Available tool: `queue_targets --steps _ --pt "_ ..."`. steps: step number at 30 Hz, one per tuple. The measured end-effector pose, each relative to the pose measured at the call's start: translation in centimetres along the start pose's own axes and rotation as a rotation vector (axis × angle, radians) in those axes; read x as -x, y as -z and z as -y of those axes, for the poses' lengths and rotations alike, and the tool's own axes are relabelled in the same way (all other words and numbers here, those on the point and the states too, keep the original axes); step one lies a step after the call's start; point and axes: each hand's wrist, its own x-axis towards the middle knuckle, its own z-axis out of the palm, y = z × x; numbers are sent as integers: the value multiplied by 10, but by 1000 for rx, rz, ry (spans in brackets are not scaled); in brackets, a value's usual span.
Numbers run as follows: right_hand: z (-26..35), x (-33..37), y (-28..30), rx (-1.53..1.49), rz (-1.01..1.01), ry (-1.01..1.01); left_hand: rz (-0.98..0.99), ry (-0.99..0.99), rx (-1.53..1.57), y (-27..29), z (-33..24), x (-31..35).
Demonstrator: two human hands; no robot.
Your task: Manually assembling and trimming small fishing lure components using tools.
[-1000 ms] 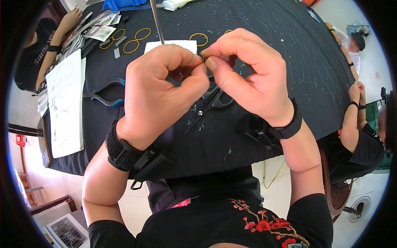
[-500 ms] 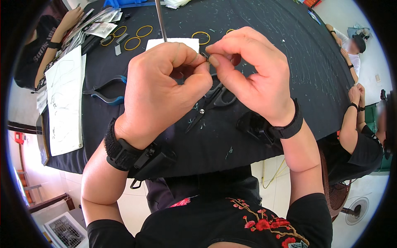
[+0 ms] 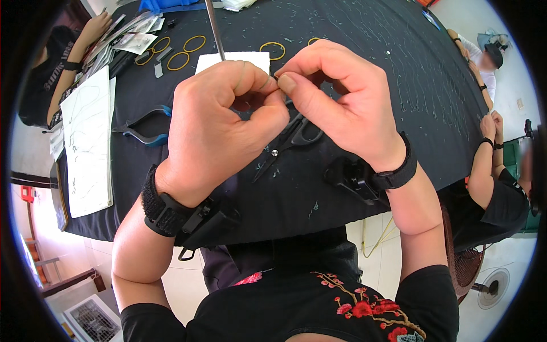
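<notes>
Thumb and forefinger of my left hand (image 3: 213, 122) are pinched together, and so are those of my right hand (image 3: 347, 108). The two pairs of fingertips meet above the black cloth. Between them sits a tiny dark thing, mostly hidden by the fingers and too small to name. Under my hands lie dark-handled scissors (image 3: 274, 153), blades pointing toward me and partly covered. Beyond my left hand is a white block or pad (image 3: 259, 59), with a slim metal rod (image 3: 213, 28) rising beside it. Blue-and-black pliers (image 3: 151, 139) rest left of my left wrist.
Yellow rings (image 3: 178, 61) and small grey pieces (image 3: 159, 70) lie at the far left. A white sheet with line drawings (image 3: 85, 165) and a pile of packets (image 3: 137, 41) are on the left. Thread scraps litter the black tablecloth (image 3: 410, 114). Other people sit left and right.
My right fingertips have shifted slightly left and closed in against the left ones, covering more of the tiny dark thing. The table things appear slightly farther left in the picture.
</notes>
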Motion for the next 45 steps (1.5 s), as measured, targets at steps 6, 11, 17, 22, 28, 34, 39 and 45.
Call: queue_targets --steps 6,11,17,22,28,34,39,45 --pt "1 -1 -2 -19 -28 -85 -36 -10 63 -2 4 0" --pt "-1 0 -7 -184 -63 -147 16 19 128 2 5 1" --pt "1 1 -6 -313 -56 -260 25 45 148 3 3 2" --pt "-1 2 -9 -181 -139 -131 4 50 122 2 5 2" --pt "-1 2 -4 64 -56 62 -54 86 157 -4 6 1" --pt "-10 1 -8 -83 -101 41 -55 30 102 -3 4 0" --pt "-9 1 -7 -129 -73 -25 -62 -12 74 -3 5 0" --pt "-4 -1 -2 67 -40 156 -104 -57 92 -3 6 1"
